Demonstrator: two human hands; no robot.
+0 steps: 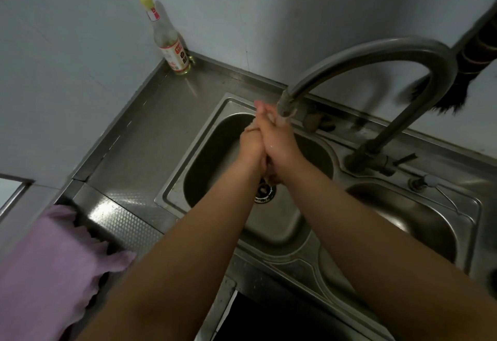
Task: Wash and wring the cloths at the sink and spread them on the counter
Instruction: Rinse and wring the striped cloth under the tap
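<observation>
Both my hands are clasped together under the faucet spout point(284, 106), above the left basin of the steel sink point(207, 157). My left hand point(248, 147) and my right hand point(281, 143) press palm to palm, fingers wrapped over each other. A small brownish cloth point(272, 175) is squeezed between them; only a scrap shows below the wrists, and the rest is hidden. Water at the spout is hard to make out. A purple cloth point(51, 265) lies spread on the counter at the lower left.
The curved faucet point(376, 52) arches over from the right, its base and lever between the basins. A second basin point(403, 222) lies to the right. A bottle point(172, 47) stands in the back corner of the steel counter point(150, 130). A dark brush point(454, 95) hangs at top right.
</observation>
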